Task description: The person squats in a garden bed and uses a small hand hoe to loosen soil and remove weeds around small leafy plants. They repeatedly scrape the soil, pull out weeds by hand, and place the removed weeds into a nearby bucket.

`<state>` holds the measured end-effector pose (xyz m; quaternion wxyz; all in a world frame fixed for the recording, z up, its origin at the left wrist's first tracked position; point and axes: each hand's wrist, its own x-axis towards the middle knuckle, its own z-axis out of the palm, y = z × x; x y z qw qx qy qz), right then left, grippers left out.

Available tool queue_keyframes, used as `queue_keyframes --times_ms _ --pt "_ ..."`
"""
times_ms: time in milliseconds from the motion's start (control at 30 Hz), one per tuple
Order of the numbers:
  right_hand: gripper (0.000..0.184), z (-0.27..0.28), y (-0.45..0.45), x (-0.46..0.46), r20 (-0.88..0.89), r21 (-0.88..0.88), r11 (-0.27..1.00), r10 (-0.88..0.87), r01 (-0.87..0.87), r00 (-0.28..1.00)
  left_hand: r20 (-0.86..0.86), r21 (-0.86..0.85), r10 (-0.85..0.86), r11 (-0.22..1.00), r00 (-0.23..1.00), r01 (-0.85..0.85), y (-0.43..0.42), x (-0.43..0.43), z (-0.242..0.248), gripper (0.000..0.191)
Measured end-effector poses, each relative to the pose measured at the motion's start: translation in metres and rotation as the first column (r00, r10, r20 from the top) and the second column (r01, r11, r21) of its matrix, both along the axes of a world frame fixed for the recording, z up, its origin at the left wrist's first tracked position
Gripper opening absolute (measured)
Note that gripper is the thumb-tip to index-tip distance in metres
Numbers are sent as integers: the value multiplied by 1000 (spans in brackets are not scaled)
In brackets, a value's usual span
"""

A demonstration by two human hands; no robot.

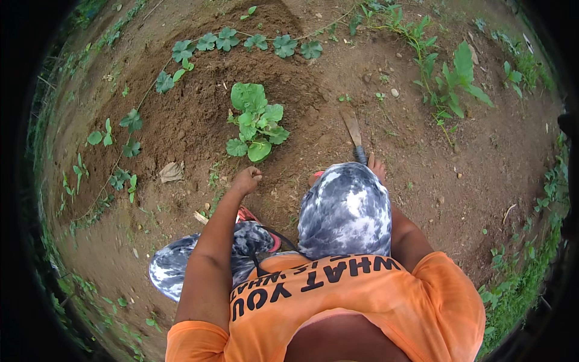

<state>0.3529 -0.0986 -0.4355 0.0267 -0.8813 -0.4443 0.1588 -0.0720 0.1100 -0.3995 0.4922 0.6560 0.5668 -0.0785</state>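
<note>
My left hand [247, 180] is curled into a loose fist just above the soil, and nothing shows in it. Just beyond it stands a leafy green plant [258, 122] with broad rounded leaves, rooted in a patch of loosened brown soil [190, 122]. My right hand [378, 169] is partly hidden behind my raised knee. Its visible fingers are beside the dark wrapped handle of a flat-bladed hand tool [352, 129]. The blade points away from me over the ground. Whether those fingers grip the handle is hidden.
A trailing vine with lobed leaves [227, 39] arcs across the far and left side of the loosened soil. A dry leaf [172, 172] lies at left. Taller weeds [462, 81] grow at the far right, near a small pale stone [395, 92]. My patterned trouser knee [346, 210] rises between my arms.
</note>
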Motion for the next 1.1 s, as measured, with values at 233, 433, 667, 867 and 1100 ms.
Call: queue_keyframes --times_ms 233,433,667,867,1100 --pt "83 85 28 17 -251 107 994 13 14 968 -8 17 -105 994 994 106 -10 22 -36 28" --pt "55 238 52 50 -895 -236 897 -350 373 276 55 8 -77 997 996 77 -8 31 -50 25" --pt "51 215 114 -9 -811 -562 770 -584 301 -20 105 87 -24 996 994 15 -14 31 -46 25" --pt "45 98 63 2 -871 -302 925 -366 230 327 144 23 3 1000 990 -6 -13 52 -35 25" --pt "52 148 57 -33 -751 -163 984 -174 77 637 174 76 -52 996 983 39 -27 55 -46 26"
